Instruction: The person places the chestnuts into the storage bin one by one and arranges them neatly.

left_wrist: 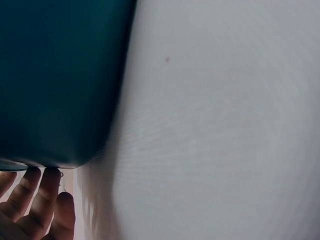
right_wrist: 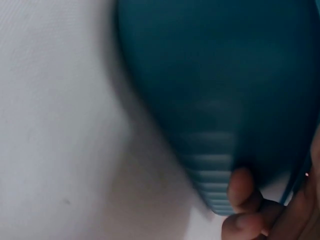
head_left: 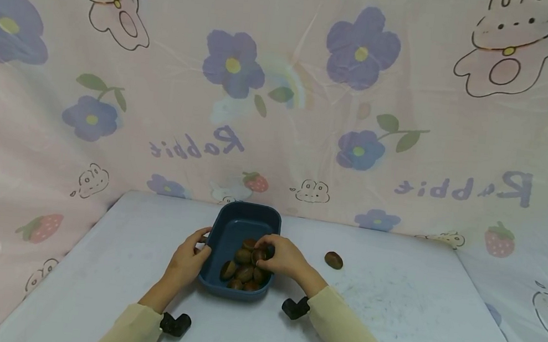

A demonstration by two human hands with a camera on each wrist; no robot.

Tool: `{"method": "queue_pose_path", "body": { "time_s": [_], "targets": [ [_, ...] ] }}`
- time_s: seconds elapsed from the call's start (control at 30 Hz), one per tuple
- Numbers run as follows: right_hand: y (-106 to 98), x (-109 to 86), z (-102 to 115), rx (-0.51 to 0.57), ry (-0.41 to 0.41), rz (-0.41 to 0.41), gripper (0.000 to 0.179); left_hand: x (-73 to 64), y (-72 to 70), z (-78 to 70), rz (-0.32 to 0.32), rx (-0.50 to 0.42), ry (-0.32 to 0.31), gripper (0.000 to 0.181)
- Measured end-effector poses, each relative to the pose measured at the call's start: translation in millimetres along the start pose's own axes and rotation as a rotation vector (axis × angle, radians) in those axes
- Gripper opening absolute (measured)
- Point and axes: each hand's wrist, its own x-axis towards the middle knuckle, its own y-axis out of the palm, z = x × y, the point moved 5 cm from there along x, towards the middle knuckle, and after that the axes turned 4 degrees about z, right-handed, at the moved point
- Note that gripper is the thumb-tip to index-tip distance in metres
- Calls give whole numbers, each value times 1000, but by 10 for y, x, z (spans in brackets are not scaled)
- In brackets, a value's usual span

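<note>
A deep blue rectangular container (head_left: 244, 212) stands on the white table, with several brown chestnuts (head_left: 244, 272) heaped toward its near end. At the left wall, my left hand (head_left: 187, 262) holds the container by its rim, thumb near the edge. In the left wrist view, bent fingers (left_wrist: 45, 200) meet the container's side (left_wrist: 60, 90). Over the right rim reaches my right hand (head_left: 286, 257), thumb and forefinger pinching a chestnut (head_left: 258, 256) at the heap. The right wrist view has its other fingers (right_wrist: 242, 190) curled by the container's ribbed outer wall (right_wrist: 210, 165).
One loose chestnut (head_left: 334, 260) lies on the white table (head_left: 390, 306) to the right of the container. Behind the table hangs a pale patterned cloth (head_left: 287, 139) with flowers and rabbits. Black devices (head_left: 296, 308) are worn on both wrists.
</note>
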Motion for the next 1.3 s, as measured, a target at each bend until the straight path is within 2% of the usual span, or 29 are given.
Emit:
{"method": "queue_pose_path", "body": {
  "time_s": [0.53, 1.0, 1.3],
  "targets": [
    [-7, -43, 3, -18, -7, -32, 33, -7, 20, 15, 6, 6, 4, 51],
    [-104, -180, 20, -65, -92, -146, 33, -10, 27, 8, 4, 9, 9, 51],
    [-232, -275, 24, -56, -93, -201, 32, -1, 13, 3, -6, 13, 10, 51]
  ]
}}
